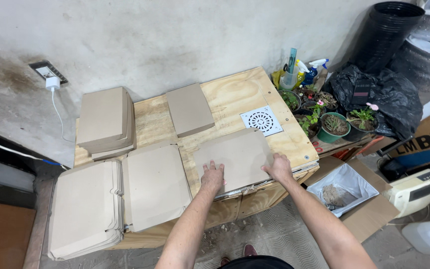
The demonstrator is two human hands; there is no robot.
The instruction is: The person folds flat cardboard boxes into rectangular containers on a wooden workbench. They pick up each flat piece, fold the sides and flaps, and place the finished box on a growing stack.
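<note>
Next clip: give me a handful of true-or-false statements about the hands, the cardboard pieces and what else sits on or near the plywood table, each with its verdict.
1. Both hands rest on one flat cardboard sheet. True: the left hand presses its near edge, the right hand its right corner.
2. A white round-patterned drain grate lies on the plywood table. True.
3. The right hand holds a spray bottle. False: the spray bottles stand past the table's far right corner, untouched.
4. The potted plants stand left of the table. False: they stand to its right.
5. A stack of folded cardboard lies at the table's left end. True.
</note>
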